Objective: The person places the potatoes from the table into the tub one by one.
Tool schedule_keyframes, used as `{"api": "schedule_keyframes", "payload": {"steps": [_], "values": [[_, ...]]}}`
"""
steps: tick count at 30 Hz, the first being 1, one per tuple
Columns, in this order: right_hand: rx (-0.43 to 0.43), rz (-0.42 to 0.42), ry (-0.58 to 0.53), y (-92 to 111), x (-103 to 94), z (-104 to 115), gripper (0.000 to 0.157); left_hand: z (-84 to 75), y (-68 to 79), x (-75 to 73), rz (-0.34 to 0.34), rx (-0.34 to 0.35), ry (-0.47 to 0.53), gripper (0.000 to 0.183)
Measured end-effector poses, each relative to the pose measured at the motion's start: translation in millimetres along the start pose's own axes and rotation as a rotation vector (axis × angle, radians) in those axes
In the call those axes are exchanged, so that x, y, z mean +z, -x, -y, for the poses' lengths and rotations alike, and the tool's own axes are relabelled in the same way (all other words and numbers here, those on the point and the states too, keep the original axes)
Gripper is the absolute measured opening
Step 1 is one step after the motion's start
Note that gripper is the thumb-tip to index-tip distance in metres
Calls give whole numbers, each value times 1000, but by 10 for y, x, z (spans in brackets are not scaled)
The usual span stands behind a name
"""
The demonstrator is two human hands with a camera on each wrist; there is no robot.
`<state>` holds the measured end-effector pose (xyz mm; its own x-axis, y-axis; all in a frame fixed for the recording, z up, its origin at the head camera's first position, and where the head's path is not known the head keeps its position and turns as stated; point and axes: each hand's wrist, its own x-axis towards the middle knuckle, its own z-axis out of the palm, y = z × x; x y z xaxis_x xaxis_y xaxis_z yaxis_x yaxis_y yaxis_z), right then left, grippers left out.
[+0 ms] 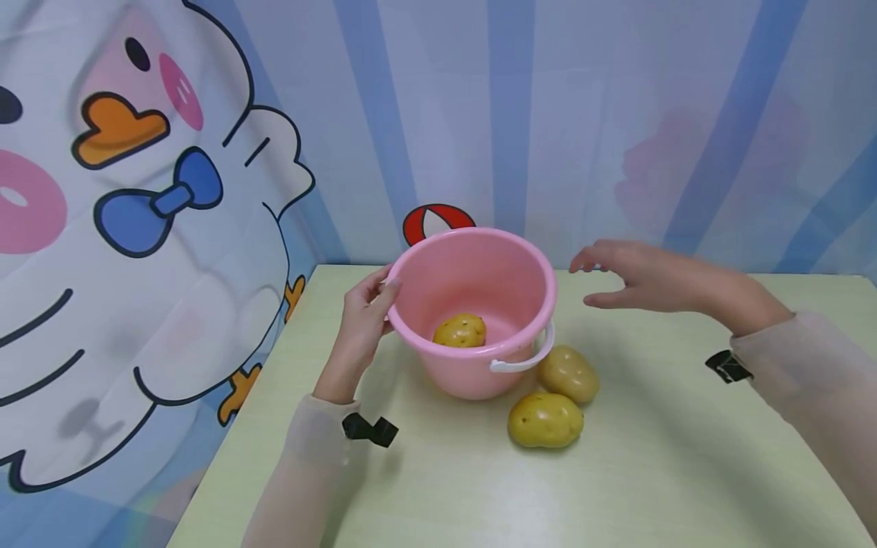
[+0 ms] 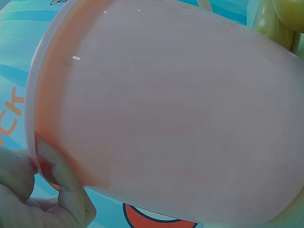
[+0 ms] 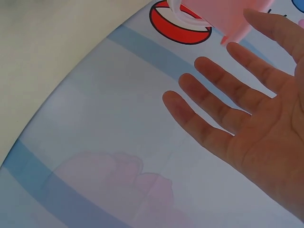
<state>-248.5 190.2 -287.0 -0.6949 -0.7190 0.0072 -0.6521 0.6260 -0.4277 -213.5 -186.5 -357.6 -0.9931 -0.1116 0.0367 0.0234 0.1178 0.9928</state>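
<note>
A pink bucket (image 1: 473, 373) stands tilted toward the head camera, its white handle (image 1: 524, 362) hanging down at the front right. My left hand (image 1: 365, 320) grips its rim on the left side, thumb over the edge; the left wrist view shows the fingers (image 2: 69, 183) curled at the rim. One yellow potato (image 1: 460, 331) lies inside the bucket. Two more potatoes, a paler one (image 1: 569, 374) and a yellow one (image 1: 546, 420), rest on the table at its right front. To the right of the bucket my right hand (image 1: 644, 278) hovers with fingers spread, holding nothing.
The pale table (image 1: 438, 487) ends at a printed cloth backdrop (image 1: 582, 152) behind the bucket. On the left the cloth carries a large cartoon duck (image 1: 171, 304). Black straps hang at both wrists.
</note>
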Motion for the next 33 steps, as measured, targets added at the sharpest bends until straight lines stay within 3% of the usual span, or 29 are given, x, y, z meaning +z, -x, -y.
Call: {"api": "schedule_keyframes", "payload": {"steps": [22, 33], "values": [[49, 77, -82, 55, 360, -189, 43, 21, -7, 7, 4, 12, 19, 46], [32, 98, -90, 28, 518, -284, 43, 17, -13, 7, 3, 9, 15, 47]]}}
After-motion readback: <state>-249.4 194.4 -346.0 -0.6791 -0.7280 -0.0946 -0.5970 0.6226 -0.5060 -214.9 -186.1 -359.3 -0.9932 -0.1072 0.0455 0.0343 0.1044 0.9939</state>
